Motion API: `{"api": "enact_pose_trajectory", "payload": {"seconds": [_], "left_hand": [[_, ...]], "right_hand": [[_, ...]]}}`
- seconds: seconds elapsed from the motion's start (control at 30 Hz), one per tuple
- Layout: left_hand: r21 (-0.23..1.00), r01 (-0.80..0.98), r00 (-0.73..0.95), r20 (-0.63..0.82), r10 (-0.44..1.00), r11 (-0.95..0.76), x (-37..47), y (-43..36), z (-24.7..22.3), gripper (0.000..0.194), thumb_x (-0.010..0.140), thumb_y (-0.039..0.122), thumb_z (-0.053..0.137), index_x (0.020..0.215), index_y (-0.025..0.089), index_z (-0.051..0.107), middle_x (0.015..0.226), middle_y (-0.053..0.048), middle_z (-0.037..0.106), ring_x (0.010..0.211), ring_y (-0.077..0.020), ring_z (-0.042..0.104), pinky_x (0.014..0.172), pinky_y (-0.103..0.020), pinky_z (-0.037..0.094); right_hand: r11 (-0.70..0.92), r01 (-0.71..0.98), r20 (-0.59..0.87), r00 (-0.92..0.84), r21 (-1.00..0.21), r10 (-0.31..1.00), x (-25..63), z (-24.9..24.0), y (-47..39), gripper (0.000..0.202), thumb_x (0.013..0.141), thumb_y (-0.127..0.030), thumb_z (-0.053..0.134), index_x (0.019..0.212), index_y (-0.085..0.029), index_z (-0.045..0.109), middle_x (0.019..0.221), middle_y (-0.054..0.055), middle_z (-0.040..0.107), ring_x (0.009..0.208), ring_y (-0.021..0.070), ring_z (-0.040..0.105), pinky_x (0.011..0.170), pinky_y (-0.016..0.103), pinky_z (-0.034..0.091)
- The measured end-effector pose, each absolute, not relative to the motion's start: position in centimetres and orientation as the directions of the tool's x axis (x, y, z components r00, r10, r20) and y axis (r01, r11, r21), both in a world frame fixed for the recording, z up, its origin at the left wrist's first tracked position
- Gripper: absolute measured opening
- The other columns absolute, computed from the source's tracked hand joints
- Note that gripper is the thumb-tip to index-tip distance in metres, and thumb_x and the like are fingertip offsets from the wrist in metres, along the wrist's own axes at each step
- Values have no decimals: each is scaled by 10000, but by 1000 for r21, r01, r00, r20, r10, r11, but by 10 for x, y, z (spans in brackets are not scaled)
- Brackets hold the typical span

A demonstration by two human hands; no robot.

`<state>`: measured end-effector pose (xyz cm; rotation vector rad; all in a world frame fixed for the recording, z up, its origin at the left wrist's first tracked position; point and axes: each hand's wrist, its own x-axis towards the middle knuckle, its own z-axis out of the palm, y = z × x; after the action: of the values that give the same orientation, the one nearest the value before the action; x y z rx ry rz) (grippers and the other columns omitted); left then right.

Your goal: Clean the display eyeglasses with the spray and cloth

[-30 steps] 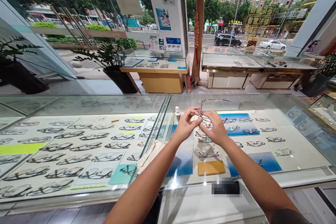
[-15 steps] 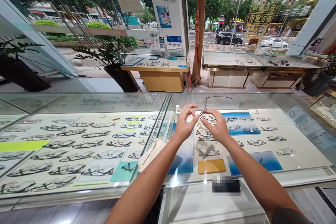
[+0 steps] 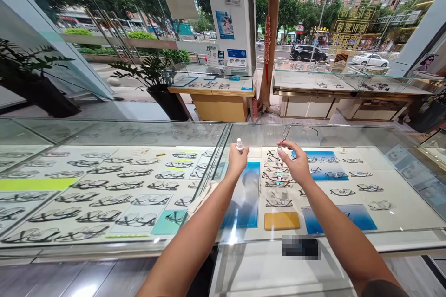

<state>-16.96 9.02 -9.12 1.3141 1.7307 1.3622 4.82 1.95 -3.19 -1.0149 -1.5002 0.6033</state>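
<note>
My left hand (image 3: 237, 163) is closed around a small white spray bottle (image 3: 239, 144); only its top shows above the fingers. To its right, my right hand (image 3: 297, 163) pinches a pair of thin-rimmed eyeglasses (image 3: 287, 131) between thumb and fingers. One temple of these glasses sticks up and away from me, over the glass counter. Part of the frame is hard to tell from the glasses lying in the case below. A pale cloth (image 3: 201, 199) lies on the counter beside my left forearm.
Under the glass counter top (image 3: 244, 236) lie rows of eyeglasses (image 3: 135, 219), blue sheets (image 3: 249, 195) and a teal card (image 3: 160, 222). A yellow-orange case (image 3: 281, 221) and a blurred dark object (image 3: 300, 247) are nearer me. Potted plants (image 3: 167, 102) and more showcases stand beyond.
My left hand has moved from beside the glasses down and left to the white bottle and closed on it. My right hand keeps the glasses and has shifted slightly right; the view has shifted too.
</note>
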Motion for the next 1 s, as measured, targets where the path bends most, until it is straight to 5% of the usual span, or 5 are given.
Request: {"api": "enact_pose_trajectory", "payload": {"seconds": [0.37, 0.47, 0.57, 0.77, 1.0], "left_hand": [[985, 47, -141, 169, 976, -164, -165, 88, -75, 389, 846, 543, 678, 1069, 239, 583, 828, 22, 533, 767, -144, 521, 697, -260, 489], [971, -219, 53, 114, 992, -100, -161, 76, -56, 504, 755, 663, 750, 959, 235, 579, 802, 15, 543, 723, -135, 515, 582, -225, 443], [940, -340, 301, 68, 951, 40, -159, 65, -43, 697, 713, 905, 625, 730, 215, 523, 642, 16, 469, 563, -118, 420, 445, -221, 288], [966, -243, 433, 23, 901, 92, -156, 56, -39, 862, 661, 1090, 292, 461, 253, 343, 403, 55, 216, 360, -84, 210, 409, -286, 233], [973, 29, 149, 221, 964, -228, -151, 55, -50, 801, 783, 960, 403, 413, 250, 396, 396, 13, 301, 402, -120, 312, 475, -318, 256]], "right_hand": [[502, 246, 514, -18, -829, 857, 51, -30, 20, 264, 948, -408, 652, 1159, -252, 689, 1222, 94, 788, 1154, 260, 689, 1033, 465, 513], [505, 237, 490, -121, -830, 863, 50, -27, 16, 245, 954, -389, 643, 1149, -248, 686, 1218, 87, 780, 1138, 248, 689, 1022, 450, 508], [496, 214, 442, -254, -842, 860, 47, -25, 12, 219, 959, -375, 640, 1127, -244, 688, 1203, 78, 771, 1134, 236, 685, 1023, 435, 513], [460, 159, 370, -397, -874, 840, 43, -24, 8, 266, 972, -441, 661, 1148, -244, 684, 1166, 83, 764, 1140, 248, 691, 1016, 444, 526], [439, 89, 343, -494, -894, 799, 42, -23, 5, 328, 980, -526, 651, 1142, -248, 709, 1135, 79, 774, 1126, 248, 712, 1016, 447, 527]]}}
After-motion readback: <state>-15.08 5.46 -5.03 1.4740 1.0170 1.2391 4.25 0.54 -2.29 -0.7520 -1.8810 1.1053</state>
